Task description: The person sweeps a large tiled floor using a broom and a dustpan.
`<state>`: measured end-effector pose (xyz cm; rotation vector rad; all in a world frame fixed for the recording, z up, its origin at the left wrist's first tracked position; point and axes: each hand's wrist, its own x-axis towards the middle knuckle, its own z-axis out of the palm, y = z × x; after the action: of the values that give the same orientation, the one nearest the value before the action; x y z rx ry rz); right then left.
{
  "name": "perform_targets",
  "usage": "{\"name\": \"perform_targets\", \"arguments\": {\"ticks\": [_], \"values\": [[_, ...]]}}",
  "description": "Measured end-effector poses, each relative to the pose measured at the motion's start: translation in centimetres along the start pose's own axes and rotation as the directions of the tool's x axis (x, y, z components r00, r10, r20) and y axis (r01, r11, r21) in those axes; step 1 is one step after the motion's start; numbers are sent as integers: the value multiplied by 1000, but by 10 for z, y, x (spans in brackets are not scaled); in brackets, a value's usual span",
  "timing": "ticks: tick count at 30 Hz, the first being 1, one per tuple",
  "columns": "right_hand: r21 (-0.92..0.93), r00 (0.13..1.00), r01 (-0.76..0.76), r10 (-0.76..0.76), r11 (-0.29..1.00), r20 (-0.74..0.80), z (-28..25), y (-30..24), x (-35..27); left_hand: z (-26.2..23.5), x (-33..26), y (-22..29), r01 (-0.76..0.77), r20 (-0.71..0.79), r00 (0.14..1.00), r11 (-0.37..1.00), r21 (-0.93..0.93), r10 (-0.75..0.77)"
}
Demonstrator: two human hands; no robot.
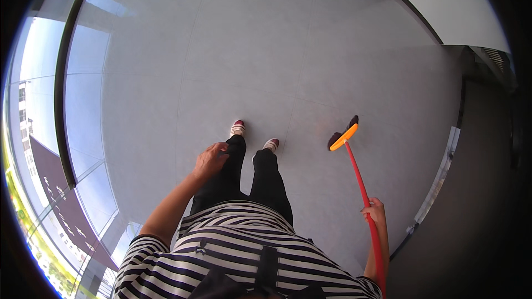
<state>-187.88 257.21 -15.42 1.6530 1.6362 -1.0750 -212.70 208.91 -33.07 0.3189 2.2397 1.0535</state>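
Striped shirt, nearest the lens, with dark trousers below it.

Right hand: we find its fingers clamped round the red handle of the broom.

Broom: long axis runs from that hand forward and slightly leftward; orange head with dark bristles rests on the grey tiled floor, just right of our shoes.

Left hand: empty, well apart from the broom, against the thigh; fingers seemingly loosely curled, though we cannot tell surely.

Glass railing: on our left.
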Motion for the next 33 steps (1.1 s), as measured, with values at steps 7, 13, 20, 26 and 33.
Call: {"name": "perform_targets", "arguments": {"ticks": [7, 13, 20, 26, 33], "values": [[304, 940, 82, -175, 949, 294, 95, -94, -57, 66, 57, 152, -703, 328, 681, 711, 39, 655], [629, 670, -52, -440, 775, 598, 162, -168, -6, 84, 133, 141, -530, 390, 832, 770, 355, 394], [853, 468, 178, -805, 491, 365, 207, -207, 4, -8, 220, -41, -145, -58, 974, 802, 580, 218], [844, 473, 460, -881, 275, 29, 160, -212, 18, 28, 269, 5, -154, 122, 988, 709, 688, 96], [487, 670, 740, -445, 464, -594, -25, -78, -23, 264, 268, 231, -579, 596, 776, 606, 546, 205]]}}
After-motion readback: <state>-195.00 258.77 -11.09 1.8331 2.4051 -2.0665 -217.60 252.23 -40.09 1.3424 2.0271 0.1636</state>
